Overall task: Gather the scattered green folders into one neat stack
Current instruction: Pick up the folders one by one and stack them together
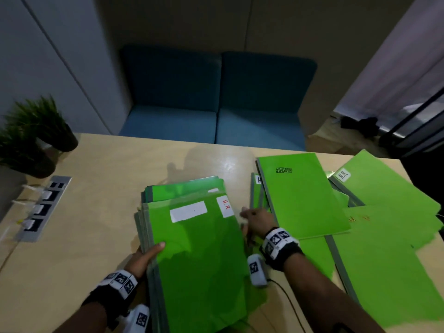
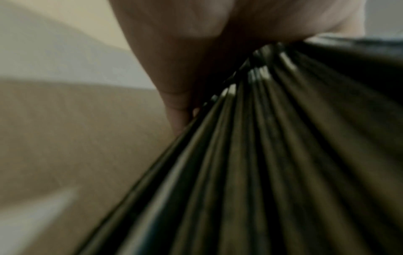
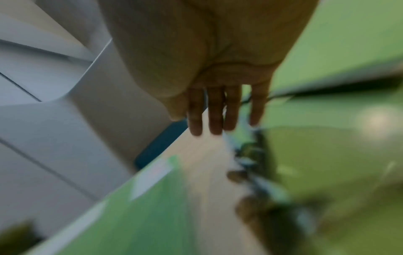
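Note:
A thick stack of green folders (image 1: 199,255) lies at the table's near middle, its top one bearing a white label and an "H.R" tag. My left hand (image 1: 146,257) grips the stack's left spine edge, thumb on the top cover; the left wrist view shows the folder spines (image 2: 250,155) under my palm (image 2: 196,51). My right hand (image 1: 255,221) is open, fingers straight, just right of the stack and above the table. In the right wrist view its fingers (image 3: 216,112) point past the green covers (image 3: 135,215). Several loose green folders (image 1: 302,195) lie overlapping at the right.
A wooden table (image 1: 101,188) carries a power socket strip (image 1: 43,207) at its left edge and a potted plant (image 1: 40,126) at the far left. A blue sofa (image 1: 216,99) stands behind the table. A cable (image 1: 286,299) trails by my right forearm.

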A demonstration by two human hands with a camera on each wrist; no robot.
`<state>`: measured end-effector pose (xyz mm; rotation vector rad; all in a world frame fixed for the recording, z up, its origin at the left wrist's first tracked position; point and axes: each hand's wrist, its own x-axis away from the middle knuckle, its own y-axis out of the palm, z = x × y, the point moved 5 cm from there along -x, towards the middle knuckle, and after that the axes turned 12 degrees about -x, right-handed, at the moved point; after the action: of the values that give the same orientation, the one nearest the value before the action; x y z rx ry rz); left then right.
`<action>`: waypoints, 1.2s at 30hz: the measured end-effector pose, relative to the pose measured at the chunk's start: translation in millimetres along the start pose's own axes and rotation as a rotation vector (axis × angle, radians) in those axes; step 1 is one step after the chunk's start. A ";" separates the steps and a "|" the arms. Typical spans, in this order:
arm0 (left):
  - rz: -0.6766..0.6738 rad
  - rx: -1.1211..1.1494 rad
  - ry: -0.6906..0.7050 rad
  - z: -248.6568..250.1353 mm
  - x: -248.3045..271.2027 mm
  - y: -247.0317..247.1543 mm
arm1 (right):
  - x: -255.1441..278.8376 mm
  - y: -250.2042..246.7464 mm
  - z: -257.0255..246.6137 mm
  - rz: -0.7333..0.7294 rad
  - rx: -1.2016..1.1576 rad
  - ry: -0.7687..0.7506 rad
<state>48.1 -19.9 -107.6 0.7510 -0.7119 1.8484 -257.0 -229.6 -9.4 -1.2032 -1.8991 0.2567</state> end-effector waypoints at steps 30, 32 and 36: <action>0.146 0.021 0.158 46.8 39.7 27.0 | 37.2 -272.2 259.1 0.503 -0.052 0.355; 0.114 0.039 0.109 51.6 41.1 29.7 | 47.5 -286.2 290.4 0.524 0.089 0.458; 0.082 0.032 0.000 57.7 49.7 40.0 | 53.0 -266.5 326.2 0.471 -0.032 0.546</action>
<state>5.3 -49.0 -39.0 0.7518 -0.7242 1.9374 -680.9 -241.1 -31.0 -1.5479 -1.1444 0.1263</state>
